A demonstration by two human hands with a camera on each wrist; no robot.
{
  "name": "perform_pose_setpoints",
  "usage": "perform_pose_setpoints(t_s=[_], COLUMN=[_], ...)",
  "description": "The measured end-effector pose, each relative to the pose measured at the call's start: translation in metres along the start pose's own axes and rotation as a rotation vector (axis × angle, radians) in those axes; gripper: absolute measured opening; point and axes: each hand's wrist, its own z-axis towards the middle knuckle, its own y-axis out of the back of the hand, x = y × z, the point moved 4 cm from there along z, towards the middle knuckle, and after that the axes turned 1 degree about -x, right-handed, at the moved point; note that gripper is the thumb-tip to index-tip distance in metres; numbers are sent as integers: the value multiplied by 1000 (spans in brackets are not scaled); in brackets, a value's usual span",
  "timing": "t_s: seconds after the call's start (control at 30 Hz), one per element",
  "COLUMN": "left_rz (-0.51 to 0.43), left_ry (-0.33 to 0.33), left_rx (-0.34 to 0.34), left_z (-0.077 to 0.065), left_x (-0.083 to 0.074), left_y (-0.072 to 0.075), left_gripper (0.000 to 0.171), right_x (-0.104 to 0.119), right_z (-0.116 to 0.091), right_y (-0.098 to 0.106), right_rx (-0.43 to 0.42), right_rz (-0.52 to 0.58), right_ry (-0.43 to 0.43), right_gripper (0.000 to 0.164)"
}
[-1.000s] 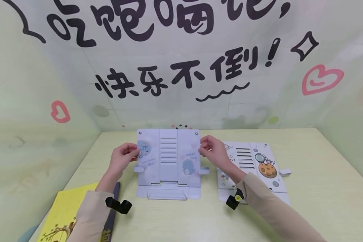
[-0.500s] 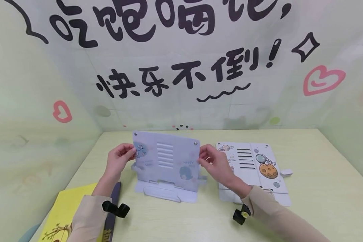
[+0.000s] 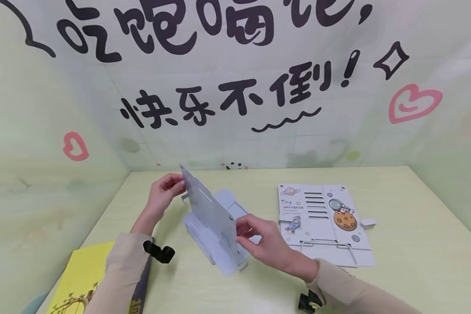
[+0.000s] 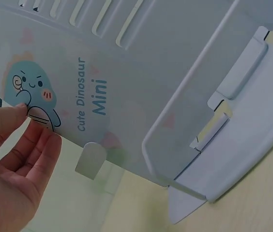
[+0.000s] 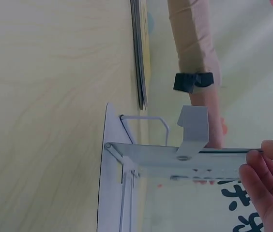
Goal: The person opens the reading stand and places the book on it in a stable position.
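Note:
A pale lavender-blue metal book stand (image 3: 209, 213) stands turned on the table, its upright panel seen nearly edge-on in the head view. My left hand (image 3: 164, 196) pinches the panel's far side edge, thumb against the blue dinosaur print (image 4: 32, 89) in the left wrist view. At the near side edge, my right hand (image 3: 264, 242) grips the panel between thumb and fingers. A small side clip (image 5: 193, 128) sticks out below the right fingers in the right wrist view. The wire page holder (image 4: 151, 145) crosses the front near the base (image 4: 238, 150).
A second, white book stand (image 3: 319, 213) with an astronaut print lies folded back on the right of the table (image 3: 408, 244). Yellow-covered books (image 3: 86, 266) lie at the front left, partly under the left sleeve. A lettered backdrop (image 3: 235, 131) rises behind the table.
The blue stand has swung round, its right edge coming toward the front and its printed face turning left. My right hand has moved nearer and leftward with it, while the left keeps its edge.

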Motion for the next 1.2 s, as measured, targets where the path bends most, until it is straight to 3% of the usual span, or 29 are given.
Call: perform_pose_setpoints(t_s=[0.17,0.53,0.67,0.77,0.93,1.1,1.2], left_rz=[31,13,35,103,322,480,502], left_ry=[-21,-20,-6,0,-74,-210,-266], left_rx=[25,76,87,88,128,254,356], left_z=[11,27,29,26,0,-52,-86], left_x=[1,3,5,4,-2,-11,-15], left_y=[-7,-22,-24,-24,-21,-22,-28], left_gripper=[9,12,23,28,29,32,40], right_x=[1,6,7,8,7,6,6], right_z=[2,17,21,22,23,23,24], right_y=[-14,-43,-50,-53,-53,-52,-50], right_rx=[-8,61,73,79,96,117,124], right_rz=[29,32,35,22,2,-6,-8], right_ry=[-75,-155,-172,-174,-182,-196,-201], right_gripper=[28,30,26,25,25,24,25])
